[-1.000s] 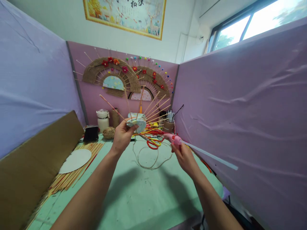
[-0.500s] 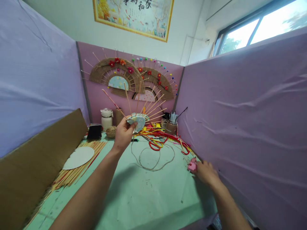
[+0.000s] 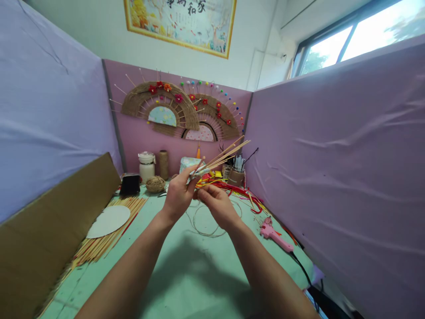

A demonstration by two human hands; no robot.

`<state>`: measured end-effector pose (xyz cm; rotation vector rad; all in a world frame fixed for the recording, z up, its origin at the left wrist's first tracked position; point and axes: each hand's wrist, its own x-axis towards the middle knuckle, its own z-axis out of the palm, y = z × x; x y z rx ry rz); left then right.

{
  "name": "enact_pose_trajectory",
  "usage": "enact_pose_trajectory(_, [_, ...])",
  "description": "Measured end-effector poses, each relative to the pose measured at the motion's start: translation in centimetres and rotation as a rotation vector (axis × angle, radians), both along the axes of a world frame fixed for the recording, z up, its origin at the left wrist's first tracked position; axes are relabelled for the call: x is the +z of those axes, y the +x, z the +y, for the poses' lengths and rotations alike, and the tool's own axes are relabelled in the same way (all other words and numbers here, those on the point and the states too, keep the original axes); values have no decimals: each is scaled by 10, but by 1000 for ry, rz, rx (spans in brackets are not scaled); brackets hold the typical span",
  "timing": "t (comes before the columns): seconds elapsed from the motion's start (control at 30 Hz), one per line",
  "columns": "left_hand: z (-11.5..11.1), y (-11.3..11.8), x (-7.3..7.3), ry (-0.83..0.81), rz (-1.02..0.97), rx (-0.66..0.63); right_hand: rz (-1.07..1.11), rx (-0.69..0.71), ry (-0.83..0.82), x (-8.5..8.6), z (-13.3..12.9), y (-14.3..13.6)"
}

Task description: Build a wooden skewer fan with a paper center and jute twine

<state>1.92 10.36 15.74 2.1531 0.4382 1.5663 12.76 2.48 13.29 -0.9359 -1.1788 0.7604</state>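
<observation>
My left hand (image 3: 181,192) is closed on a small fan frame (image 3: 198,172), a pale patterned piece with thin wooden sticks (image 3: 229,153) fanning out to the upper right. The frame is tilted, seen nearly edge-on. Close against its lower side is my right hand (image 3: 217,204), thumb and fingers pinched together; what they pinch is hidden. Below both hands, a loop of thin twine (image 3: 202,232) lies on the green tabletop (image 3: 199,274). A pink glue gun (image 3: 276,237) rests on the right of the table, its black cord running off the edge.
At left, wooden sticks (image 3: 96,246) lie under a white oval card (image 3: 109,220), beside a cardboard panel (image 3: 56,221). Behind stand a twine ball (image 3: 155,184), a white jar (image 3: 146,166) and a brush holder (image 3: 236,177). Finished fans (image 3: 159,95) hang on the pink back panel.
My right hand has let go of the glue gun, leaving it on the table, and has come to the fan frame. My left hand has tilted the frame, swinging its sticks rightward.
</observation>
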Motion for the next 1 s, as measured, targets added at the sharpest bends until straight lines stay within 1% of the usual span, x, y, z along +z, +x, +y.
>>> enact_pose_trajectory(0.03, [2, -1, 0, -10, -5, -1, 72, 20, -10, 2, -1, 2])
enact_pose_trajectory(0.1, [6, -2, 1, -27, -7, -25, 167, 6, 4, 8, -4, 10])
enact_pose_trajectory(0.17, [11, -2, 0, -44, 5, -59, 172, -54, 46, 18, -5, 19])
enact_pose_trajectory(0.3, [17, 0, -4, -115, 39, -128, 5, -267, 145, 37, 3, 32])
enact_pose_trajectory(0.4, [18, 2, -5, -189, 17, -214, -117, -412, 190, 44, 11, 36])
enact_pose_trajectory(0.5, [17, 4, -5, -263, -24, -280, -183, -475, 204, 45, 16, 37])
enact_pose_trajectory(0.6, [16, 5, -4, -311, -57, -312, -214, -493, 189, 44, 18, 37])
enact_pose_trajectory(1.0, [21, 5, -4, -356, -125, -343, -284, -573, 126, 37, 24, 43])
